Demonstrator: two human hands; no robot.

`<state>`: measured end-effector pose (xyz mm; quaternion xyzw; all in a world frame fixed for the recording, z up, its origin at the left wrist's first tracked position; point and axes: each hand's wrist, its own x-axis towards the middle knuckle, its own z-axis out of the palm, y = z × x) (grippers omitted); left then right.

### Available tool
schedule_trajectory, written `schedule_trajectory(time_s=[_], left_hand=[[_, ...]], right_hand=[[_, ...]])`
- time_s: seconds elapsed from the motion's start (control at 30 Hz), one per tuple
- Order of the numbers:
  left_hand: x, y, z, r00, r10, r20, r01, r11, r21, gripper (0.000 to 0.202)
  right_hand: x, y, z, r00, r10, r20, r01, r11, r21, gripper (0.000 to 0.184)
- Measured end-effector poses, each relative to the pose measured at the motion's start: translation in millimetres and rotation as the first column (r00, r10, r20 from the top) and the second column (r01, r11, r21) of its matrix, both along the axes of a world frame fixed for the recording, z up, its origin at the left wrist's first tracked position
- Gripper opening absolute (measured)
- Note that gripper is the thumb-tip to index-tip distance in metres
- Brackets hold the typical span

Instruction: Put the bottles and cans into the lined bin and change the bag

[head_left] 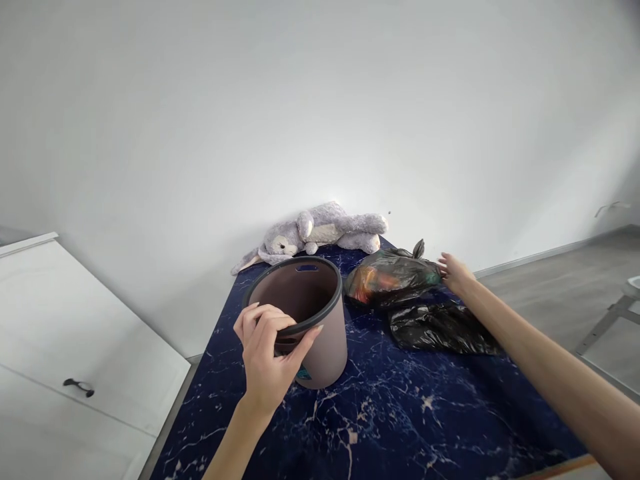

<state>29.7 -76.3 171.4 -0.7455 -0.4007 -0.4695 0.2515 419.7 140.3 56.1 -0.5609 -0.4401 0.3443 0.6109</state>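
A mauve plastic bin [320, 333] with a dark rim stands on a dark blue marbled table [400, 413]. My left hand [267, 353] grips the bin's near rim, fingers curled over the edge. To the right lies a tied black bag [393, 277] with orange and green contents showing through. My right hand [455, 273] reaches out and touches the right end of that bag, its fingers mostly hidden behind it. A second, flat black bag [440, 327] lies on the table just in front of the filled one, under my right forearm.
A grey plush rabbit [320, 233] lies along the table's far edge against the white wall. A white cabinet [65, 347] with a dark handle stands at the left. Grey floor and a metal frame leg [607, 320] show at the right.
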Motion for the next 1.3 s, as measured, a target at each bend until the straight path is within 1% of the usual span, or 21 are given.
schedule_trajectory(time_s=[0.1,0.23,0.3,0.4,0.43,0.5,0.57,0.63,0.67,0.7,0.73,0.77,0.83,0.87,0.9,0.93,1.03,1.1,1.17,1.23,1.3], left_hand=[[-1,1,-3.6,1.0,-0.002,-0.005,0.002,1.0,-0.016,0.031],[-1,3,-7.6,0.999,-0.017,-0.029,0.017,1.0,0.002,0.033],[0,3,-7.7,0.999,-0.008,-0.039,0.009,1.0,0.025,0.037],[5,-1,-7.3,1.0,0.017,-0.01,-0.016,0.996,0.082,0.041],[8,-4,-7.6,1.0,0.013,0.001,-0.013,0.993,0.121,0.04],[15,-11,-9.6,0.999,-0.042,-0.012,0.044,0.98,0.195,0.038],[25,-21,-13.3,0.982,-0.173,-0.072,0.183,0.966,0.181,0.038],[39,-33,-17.4,0.933,-0.35,-0.08,0.35,0.937,-0.013,0.04],[47,-38,-19.2,0.908,-0.418,-0.019,0.408,0.895,-0.18,0.04],[55,-44,-20.6,0.889,-0.449,0.093,0.45,0.816,-0.362,0.037],[63,-48,-21.6,0.868,-0.438,0.235,0.492,0.689,-0.533,0.035],[70,-52,-22.2,0.836,-0.39,0.386,0.546,0.523,-0.654,0.035],[80,-57,-22.5,0.739,-0.247,0.627,0.671,0.196,-0.715,0.046],[84,-58,-22.4,0.687,-0.181,0.703,0.724,0.094,-0.683,0.054],[85,-59,-22.2,0.647,-0.109,0.755,0.762,0.042,-0.646,0.061],[86,-60,-22.0,0.618,-0.022,0.786,0.786,0.029,-0.618,0.066],[83,-60,-21.5,0.528,0.315,0.789,0.817,0.069,-0.573,0.074],[79,-60,-21.7,0.451,0.473,0.757,0.835,0.075,-0.545,0.077],[74,-60,-23.2,0.419,0.519,0.745,0.846,0.073,-0.528,0.072],[71,-62,-26.6,0.446,0.484,0.753,0.846,0.046,-0.531,0.067],[69,-66,-31.9,0.522,0.409,0.749,0.808,0.045,-0.588,0.067]], right_hand=[[33,-24,-12.9,0.98,-0.129,0.152,0.149,0.981,-0.125,0.038],[57,-74,-43.7,0.931,0.004,0.366,0.059,0.985,-0.16,0.059],[59,-100,-61.5,0.808,0.133,0.574,-0.024,0.981,-0.194,0.063],[51,-133,-72.3,0.489,0.262,0.832,-0.04,0.96,-0.279,0.049],[46,-142,-68.2,0.422,0.278,0.863,-0.035,0.956,-0.291,0.043],[33,-160,-47.3,0.373,0.283,0.883,-0.083,0.959,-0.272,0.031],[16,-178,-13.8,0.423,0.262,0.867,-0.217,0.959,-0.184,0.025],[-3,-198,23.5,0.519,0.23,0.824,-0.317,0.946,-0.064,0.021],[-13,-209,40.5,0.555,0.151,0.818,-0.334,0.941,0.054,0.016],[-23,-220,55.4,0.582,0.045,0.812,-0.343,0.919,0.194,0.009],[-32,-232,67.8,0.592,-0.048,0.804,-0.373,0.868,0.327,0.003],[-41,-244,77.7,0.594,-0.128,0.794,-0.412,0.8,0.437,0.009],[-59,-267,91.8,0.557,-0.196,0.807,-0.525,0.671,0.524,0.019],[-67,-277,97.2,0.52,-0.182,0.835,-0.593,0.627,0.506,0.021],[-73,-287,102.0,0.47,-0.136,0.872,-0.667,0.593,0.452,0.019],[-78,-295,106.4,0.415,-0.065,0.908,-0.738,0.559,0.377,0.018],[-79,-311,116.1,0.304,0.176,0.936,-0.863,0.468,0.192,0.028],[-73,-315,116.5,0.37,0.268,0.89,-0.834,0.518,0.19,0.03],[-68,-314,112.0,0.528,0.278,0.802,-0.699,0.679,0.224,0.026],[-68,-312,106.5,0.66,0.274,0.699,-0.536,0.825,0.182,0.032],[-74,-308,104.3,0.72,0.328,0.611,-0.463,0.884,0.071,0.047]])
